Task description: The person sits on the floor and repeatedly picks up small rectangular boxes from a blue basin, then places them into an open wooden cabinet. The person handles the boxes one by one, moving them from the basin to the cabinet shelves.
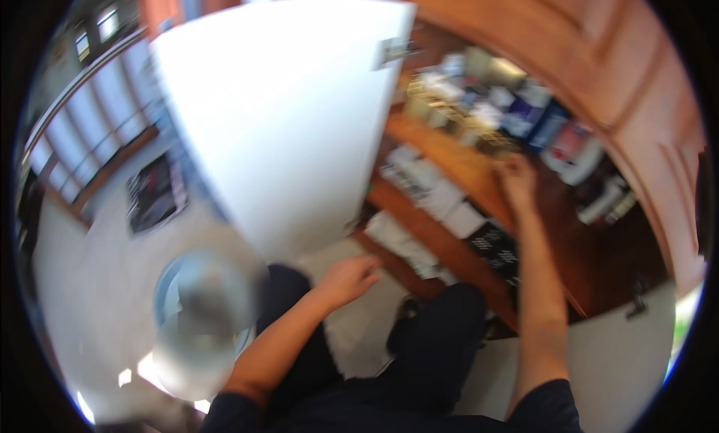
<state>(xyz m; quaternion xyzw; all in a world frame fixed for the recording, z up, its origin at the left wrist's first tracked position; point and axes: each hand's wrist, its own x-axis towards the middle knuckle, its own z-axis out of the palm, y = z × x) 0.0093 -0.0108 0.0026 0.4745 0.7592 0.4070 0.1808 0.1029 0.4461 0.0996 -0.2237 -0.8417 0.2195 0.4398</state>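
My right hand (515, 177) reaches to the front edge of the upper wooden shelf (449, 149) in an open cabinet. Its fingers are beside gold-coloured items (469, 131) at the front of that shelf; blur hides whether they grip one. Behind these stand several small boxes and containers, among them a blue box (546, 127) and a red and white pack (570, 144). My left hand (349, 280) hovers over the floor before my knees, fingers loosely curled, with nothing visible in it.
The white inner face of an open cabinet door (281, 113) rises at the left. Lower shelves hold white packs (401, 242) and a black box (491, 245). A light-blue bucket (168, 287), partly blurred, stands left of my legs. Beyond lie a dark mat-like item (157, 194) and a railing (95, 118).
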